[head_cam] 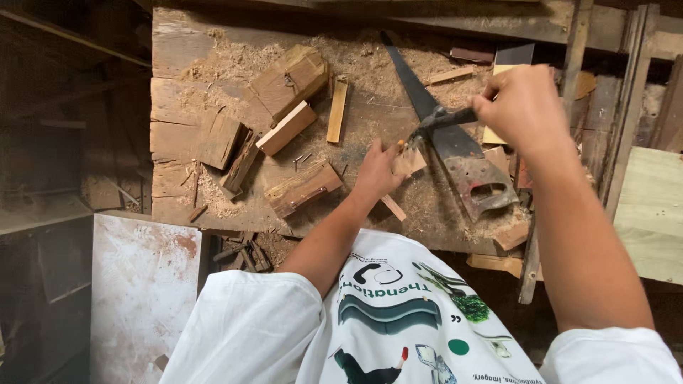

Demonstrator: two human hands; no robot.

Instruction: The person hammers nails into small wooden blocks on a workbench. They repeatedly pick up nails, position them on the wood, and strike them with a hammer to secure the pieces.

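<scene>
At the sawdust-strewn workbench (185, 142), the person's left hand (376, 171) presses a small wood piece (410, 162) flat beside the handsaw (455, 142). Their right hand (523, 107), raised above it, grips a dark hammer (445, 121) whose head sits just over that piece.

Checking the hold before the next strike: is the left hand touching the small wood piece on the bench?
Touching. The head view shows the left hand with its fingers pressed onto the small wood piece, no gap between them.
</scene>
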